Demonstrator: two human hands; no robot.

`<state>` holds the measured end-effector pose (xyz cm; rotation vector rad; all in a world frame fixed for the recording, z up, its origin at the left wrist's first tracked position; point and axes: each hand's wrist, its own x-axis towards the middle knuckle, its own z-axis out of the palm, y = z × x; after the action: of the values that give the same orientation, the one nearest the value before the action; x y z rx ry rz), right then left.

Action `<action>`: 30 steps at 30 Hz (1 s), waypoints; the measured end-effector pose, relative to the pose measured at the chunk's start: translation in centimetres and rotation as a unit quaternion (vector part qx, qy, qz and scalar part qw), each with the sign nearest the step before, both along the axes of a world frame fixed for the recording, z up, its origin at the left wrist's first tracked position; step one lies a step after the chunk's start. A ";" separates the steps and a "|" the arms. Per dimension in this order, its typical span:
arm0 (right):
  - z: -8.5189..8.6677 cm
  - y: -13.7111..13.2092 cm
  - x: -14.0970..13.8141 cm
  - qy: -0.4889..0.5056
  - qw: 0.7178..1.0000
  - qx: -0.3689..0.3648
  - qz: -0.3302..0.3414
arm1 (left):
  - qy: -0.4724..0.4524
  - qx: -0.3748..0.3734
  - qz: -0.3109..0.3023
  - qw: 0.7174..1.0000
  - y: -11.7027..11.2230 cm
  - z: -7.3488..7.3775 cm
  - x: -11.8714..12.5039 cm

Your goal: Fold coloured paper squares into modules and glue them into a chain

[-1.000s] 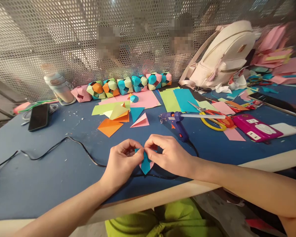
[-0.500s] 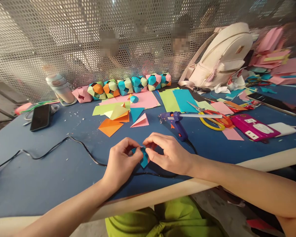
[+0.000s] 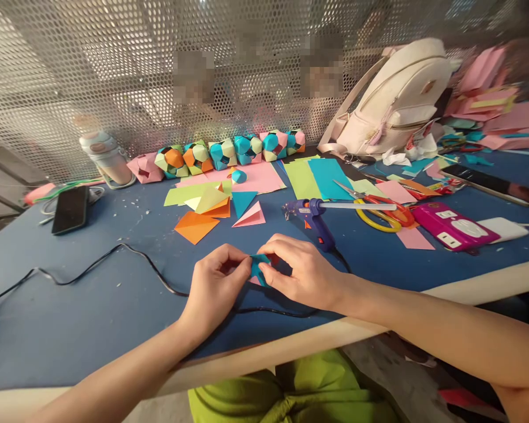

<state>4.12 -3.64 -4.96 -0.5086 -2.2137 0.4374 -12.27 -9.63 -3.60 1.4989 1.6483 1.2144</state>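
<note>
Between my two hands is a small piece of folded blue paper (image 3: 259, 269) with a bit of pink at its lower edge. My left hand (image 3: 220, 276) pinches its left side between thumb and fingers. On the other side my right hand (image 3: 297, 270) grips it the same way, its fingertips partly covering the paper. Just beyond the hands lie an orange paper square (image 3: 196, 228), a folded pink paper piece (image 3: 250, 215) and a blue paper triangle (image 3: 243, 202). A purple glue gun (image 3: 315, 220) with a glue stick in it rests beyond my right hand.
A row of folded paper balls (image 3: 223, 154) lines the mesh screen (image 3: 136, 76). Scissors (image 3: 381, 216), a magenta power strip (image 3: 454, 226) and a cream backpack (image 3: 397, 106) stand right. A phone (image 3: 70, 210) and bottle (image 3: 103, 155) are left. A black cord (image 3: 145, 255) crosses the table.
The folded blue paper has been turned between my fingers; its downward point no longer shows and a pink part is visible below. Both hands stay in nearly the same place.
</note>
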 end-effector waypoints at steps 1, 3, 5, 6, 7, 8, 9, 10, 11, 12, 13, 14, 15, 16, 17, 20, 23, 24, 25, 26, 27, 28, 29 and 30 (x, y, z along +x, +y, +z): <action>0.1 0.0 0.0 -0.005 1.000 -0.015 -0.005 | -0.006 0.008 0.010 1.000 0.1 -0.1 -0.1; 0.2 0.0 0.1 -0.016 0.999 -0.043 -0.018 | -0.015 0.021 0.026 0.999 0.2 -0.2 -0.3; 0.2 0.1 0.0 -0.020 0.997 -0.065 -0.025 | -0.017 0.031 0.033 0.999 0.3 -0.3 -0.4; 0.1 0.1 0.0 -0.017 0.997 -0.069 -0.025 | -0.016 0.033 0.032 0.999 0.3 -0.3 -0.3; 0.1 0.2 0.0 -0.011 0.997 -0.068 -0.026 | -0.014 0.034 0.032 0.999 0.3 -0.3 -0.3; 0.0 0.3 0.0 -0.005 0.998 -0.062 -0.028 | -0.012 0.035 0.030 0.999 0.3 -0.4 -0.2; -0.1 0.4 0.0 -0.001 0.998 -0.054 -0.032 | -0.011 0.036 0.028 0.999 0.2 -0.4 -0.1; -0.1 0.4 0.0 0.000 0.998 -0.044 -0.036 | -0.009 0.037 0.026 0.999 0.2 -0.4 0.0; -0.2 0.4 0.0 -0.001 0.999 -0.035 -0.040 | -0.008 0.037 0.024 0.999 0.1 -0.4 0.1; -0.3 0.5 0.0 -0.003 0.999 -0.028 -0.043 | -0.008 0.036 0.024 0.999 0.1 -0.4 0.2; -0.4 0.5 0.0 -0.006 0.999 -0.023 -0.046 | -0.008 0.033 0.023 0.999 0.1 -0.4 0.3; -0.4 0.5 0.0 -0.009 0.999 -0.019 -0.049 | -0.010 0.027 0.023 0.999 0.1 -0.4 0.3; -0.5 0.5 0.0 -0.011 0.998 -0.017 -0.053 | -0.014 0.020 0.024 0.999 0.1 -0.4 0.3; -0.5 0.6 -0.1 -0.013 0.998 -0.015 -0.057 | -0.022 0.012 0.025 0.999 0.1 -0.4 0.3; -0.6 0.6 -0.1 -0.015 0.998 -0.012 -0.062 | -0.031 0.004 0.025 0.999 0.1 -0.3 0.2; -0.7 0.7 -0.1 -0.022 0.997 0.010 -0.070 | -0.074 -0.011 0.018 0.997 0.3 -0.3 0.1; -0.8 0.8 -0.1 -0.036 0.996 0.047 -0.068 | -0.107 -0.029 0.006 0.994 0.6 -0.5 0.0; -0.8 0.8 -0.1 -0.040 0.995 0.061 -0.069 | -0.103 -0.038 0.001 0.994 0.6 -0.5 0.1; -0.9 0.7 -0.2 -0.044 0.994 0.074 -0.069 | -0.090 -0.048 -0.006 0.995 0.7 -0.6 0.1; -0.9 0.7 -0.2 -0.047 0.993 0.086 -0.068 | -0.074 -0.056 -0.015 0.996 0.8 -0.8 0.1; -0.9 0.6 -0.2 -0.048 0.992 0.096 -0.063 | -0.060 -0.063 -0.021 0.996 0.8 -0.9 0.2; -0.8 0.5 -0.1 -0.048 0.992 0.101 -0.057 | -0.052 -0.066 -0.024 0.996 0.8 -1.0 0.2; -0.8 0.5 -0.1 -0.046 0.993 0.101 -0.048 | -0.053 -0.064 -0.024 0.996 0.9 -1.1 0.1; -0.7 0.4 -0.1 -0.042 0.994 0.096 -0.038 | -0.063 -0.059 -0.019 0.996 0.9 -1.1 0.0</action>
<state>4.04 -3.25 -5.62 -0.5121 -2.2797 0.1624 -12.23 -8.73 -4.72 1.3477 1.5719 1.1461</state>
